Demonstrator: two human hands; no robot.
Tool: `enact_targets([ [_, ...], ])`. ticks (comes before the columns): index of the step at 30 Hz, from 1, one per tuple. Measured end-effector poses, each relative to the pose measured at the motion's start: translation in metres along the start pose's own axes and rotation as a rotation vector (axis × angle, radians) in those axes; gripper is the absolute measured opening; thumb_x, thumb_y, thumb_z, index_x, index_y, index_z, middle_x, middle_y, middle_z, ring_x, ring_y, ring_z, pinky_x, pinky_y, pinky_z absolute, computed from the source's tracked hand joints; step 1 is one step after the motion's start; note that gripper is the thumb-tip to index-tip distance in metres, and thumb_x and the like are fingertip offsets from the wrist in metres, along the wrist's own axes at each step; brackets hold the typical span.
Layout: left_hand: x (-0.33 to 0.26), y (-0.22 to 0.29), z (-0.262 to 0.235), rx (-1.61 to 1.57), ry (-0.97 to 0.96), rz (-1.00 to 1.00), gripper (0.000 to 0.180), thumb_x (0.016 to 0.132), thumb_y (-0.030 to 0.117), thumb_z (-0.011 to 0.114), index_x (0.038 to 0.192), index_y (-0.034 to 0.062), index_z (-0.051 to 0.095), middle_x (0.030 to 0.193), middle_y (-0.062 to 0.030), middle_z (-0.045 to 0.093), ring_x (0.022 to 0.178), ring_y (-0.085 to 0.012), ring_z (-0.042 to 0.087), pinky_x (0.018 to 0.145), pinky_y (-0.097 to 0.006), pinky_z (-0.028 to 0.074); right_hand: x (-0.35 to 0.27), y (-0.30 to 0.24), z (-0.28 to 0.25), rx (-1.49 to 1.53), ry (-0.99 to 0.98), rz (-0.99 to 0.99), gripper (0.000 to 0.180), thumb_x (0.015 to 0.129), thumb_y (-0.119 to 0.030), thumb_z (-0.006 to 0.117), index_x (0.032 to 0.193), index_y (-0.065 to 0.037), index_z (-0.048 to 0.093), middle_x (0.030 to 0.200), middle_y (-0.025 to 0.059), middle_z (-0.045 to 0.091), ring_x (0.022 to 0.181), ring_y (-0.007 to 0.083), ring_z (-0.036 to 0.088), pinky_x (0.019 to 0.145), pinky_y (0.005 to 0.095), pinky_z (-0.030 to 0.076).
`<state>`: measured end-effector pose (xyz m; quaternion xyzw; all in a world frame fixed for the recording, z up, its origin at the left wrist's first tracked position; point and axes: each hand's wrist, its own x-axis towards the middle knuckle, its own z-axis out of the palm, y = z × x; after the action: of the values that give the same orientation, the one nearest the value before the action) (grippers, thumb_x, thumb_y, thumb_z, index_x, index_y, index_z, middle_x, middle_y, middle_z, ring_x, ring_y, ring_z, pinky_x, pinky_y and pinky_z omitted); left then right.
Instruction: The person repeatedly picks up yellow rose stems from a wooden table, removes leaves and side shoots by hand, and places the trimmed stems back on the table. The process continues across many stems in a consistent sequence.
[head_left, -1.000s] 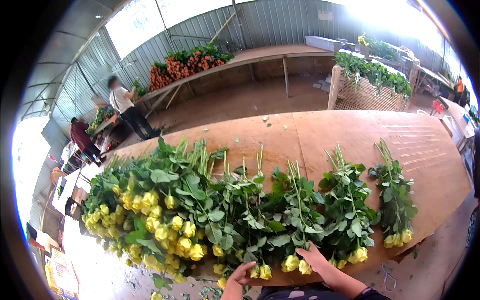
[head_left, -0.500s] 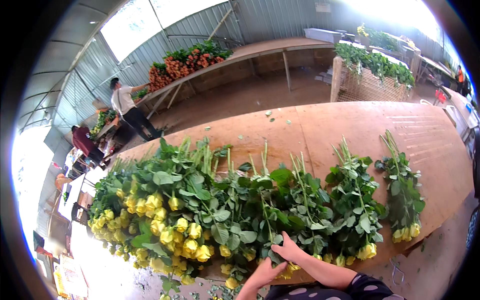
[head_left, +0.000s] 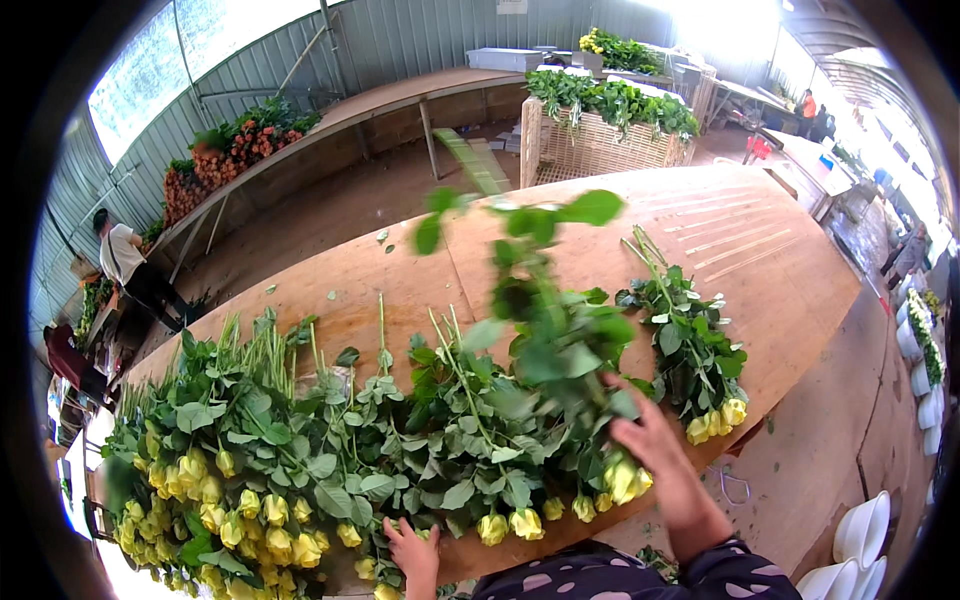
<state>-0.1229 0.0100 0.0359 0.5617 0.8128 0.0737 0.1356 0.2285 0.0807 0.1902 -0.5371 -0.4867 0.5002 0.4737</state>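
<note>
— What's on the wooden table (head_left: 760, 250)?
— Yellow roses (head_left: 300, 480), heaped toward eight o'clock.
— The right hand (head_left: 665, 465)?
— Closed around one raised rose stem (head_left: 545, 300), leaves up at twelve.
— The left hand (head_left: 412, 550)?
— At six, fingers loosely spread, touching leaves.

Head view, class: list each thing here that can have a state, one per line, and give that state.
Right hand: closed around a lifted rose bunch.
Lifted rose bunch: raised off the table, stems up and away, blurred.
Left hand: resting at the table edge among blooms; grip unclear.
Yellow roses: lying flat, blooms toward the person.
Small bunch: lying flat, apart on the right.
Wooden table: bare on its far side.
</note>
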Motion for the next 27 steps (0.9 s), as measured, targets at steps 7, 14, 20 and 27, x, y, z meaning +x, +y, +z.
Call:
enact_targets([
  [7,0.008,0.008,-0.014,-0.230,-0.144,0.080,0.052,0.064,0.017,0.062,0.108,-0.0030,0.041,0.125,-0.0166,0.022,0.098,-0.0319,0.045,0.078,-0.037,0.041,0.012,0.128,-0.153,-0.961,0.394,0.021,0.058,0.068,-0.009,0.053,0.122,-0.010,0.032,0.104,0.0179,0.046,0.090,0.0331,0.049,0.078,0.0355,0.041],
  [14,0.008,-0.036,-0.062,-1.577,-0.712,-0.287,0.039,0.076,0.016,0.043,0.107,-0.0068,0.044,0.090,-0.0198,0.056,0.079,-0.0293,0.057,0.071,-0.039,0.047,0.017,0.153,-0.160,-1.268,0.301,0.511,0.067,0.069,-0.019,0.058,0.128,-0.015,0.024,0.102,0.0204,0.044,0.089,0.0367,0.048,0.080,0.0429,0.039],
  [20,-0.020,-0.021,-0.048,-1.337,-0.812,-0.429,0.034,0.080,0.019,0.049,0.105,-0.0040,0.046,0.095,-0.0189,0.056,0.086,-0.0236,0.056,0.077,-0.033,0.044,0.003,0.006,0.005,-0.528,0.116,-0.250,0.037,0.079,-0.013,0.050,0.113,-0.001,0.041,0.102,0.0151,0.052,0.087,0.0240,0.052,0.074,0.0359,0.044],
  [27,-0.033,0.043,-0.078,-0.721,-0.198,0.266,0.030,0.076,0.026,0.057,0.092,0.0009,0.052,0.081,-0.0139,0.051,0.079,-0.0262,0.050,0.070,-0.032,0.041,-0.014,0.084,0.189,0.238,-0.553,0.556,0.030,0.079,-0.014,0.052,0.104,0.002,0.044,0.090,0.0095,0.054,0.074,0.0167,0.053,0.066,0.0257,0.043],
])
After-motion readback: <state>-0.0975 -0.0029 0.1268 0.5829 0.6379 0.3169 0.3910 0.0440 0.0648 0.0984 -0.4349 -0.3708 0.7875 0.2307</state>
